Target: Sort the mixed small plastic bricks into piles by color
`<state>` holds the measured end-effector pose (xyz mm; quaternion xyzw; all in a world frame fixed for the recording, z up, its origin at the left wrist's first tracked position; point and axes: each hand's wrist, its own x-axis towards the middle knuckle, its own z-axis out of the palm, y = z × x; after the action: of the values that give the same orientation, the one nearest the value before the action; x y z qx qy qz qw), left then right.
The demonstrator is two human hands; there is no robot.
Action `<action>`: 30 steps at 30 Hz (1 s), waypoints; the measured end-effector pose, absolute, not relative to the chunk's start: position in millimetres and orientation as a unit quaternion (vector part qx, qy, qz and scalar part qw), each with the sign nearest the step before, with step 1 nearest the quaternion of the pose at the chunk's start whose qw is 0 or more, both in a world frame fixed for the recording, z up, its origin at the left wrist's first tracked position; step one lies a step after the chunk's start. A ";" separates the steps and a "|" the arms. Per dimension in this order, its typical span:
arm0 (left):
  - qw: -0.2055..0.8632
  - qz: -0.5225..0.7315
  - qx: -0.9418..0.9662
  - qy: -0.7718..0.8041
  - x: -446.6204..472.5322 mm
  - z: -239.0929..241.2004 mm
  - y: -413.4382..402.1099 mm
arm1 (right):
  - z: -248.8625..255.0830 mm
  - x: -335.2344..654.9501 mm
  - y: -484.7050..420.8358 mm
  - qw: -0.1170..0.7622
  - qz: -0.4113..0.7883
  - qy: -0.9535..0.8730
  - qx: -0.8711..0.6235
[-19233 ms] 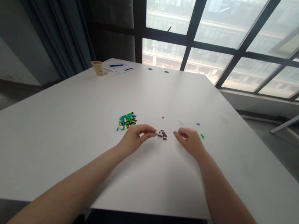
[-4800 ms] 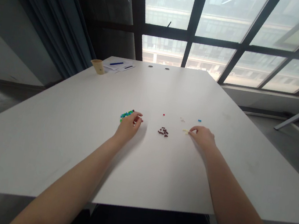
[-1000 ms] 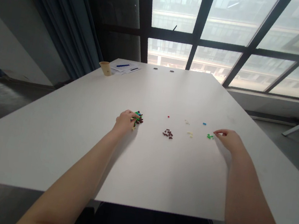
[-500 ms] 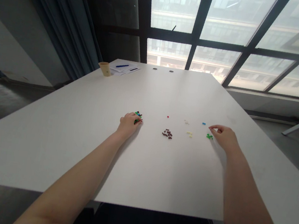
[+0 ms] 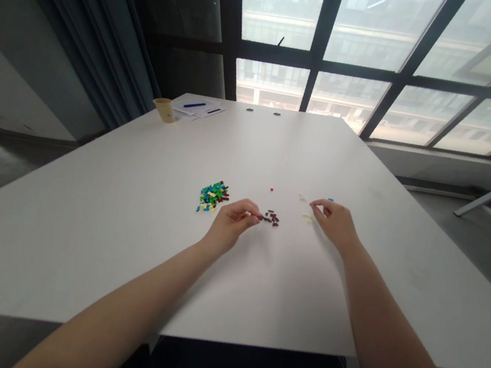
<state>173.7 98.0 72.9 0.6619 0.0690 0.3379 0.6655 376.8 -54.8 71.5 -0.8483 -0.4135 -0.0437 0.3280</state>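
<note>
Big white table (image 5: 128, 240) below. On it, left hand (image 5: 231, 223) with fingertips (image 5: 254, 214) pinched shut; too small to tell if gripping a piece. Beside it, right hand (image 5: 335, 222) curled, grip not clear. Just left of the left hand, mixed pile of tiny bricks (image 5: 211, 196). Right at the pinched tips, dark brown bricks (image 5: 270, 218). Just beside the right hand, pale yellow bricks (image 5: 307, 217). Further back, alone, one red brick (image 5: 271, 189).

Both forearms are cut off at the lower edge of the frame. Left hand (image 5: 230, 224) pinches beside the dark pieces (image 5: 270, 218); any held piece is too small to tell. Right hand (image 5: 335, 224): palm side hidden.
</note>
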 end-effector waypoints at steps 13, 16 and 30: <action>0.679 0.298 0.665 0.085 174.5 74.0 90.9 | 85.8 331.4 -47.0 0.425 -0.092 -0.532 -0.727; 0.672 0.276 0.675 0.126 176.9 71.2 90.2 | 91.1 314.0 -46.2 0.445 -0.079 -0.574 -0.683; 0.616 0.221 0.733 0.185 180.6 53.5 96.2 | 73.6 301.4 -31.8 0.422 -0.054 -0.621 -0.658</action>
<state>180.6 96.2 53.5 0.7328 0.1846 0.2215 0.6164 301.4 -31.8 73.6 -0.6582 -0.6212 -0.0538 0.4218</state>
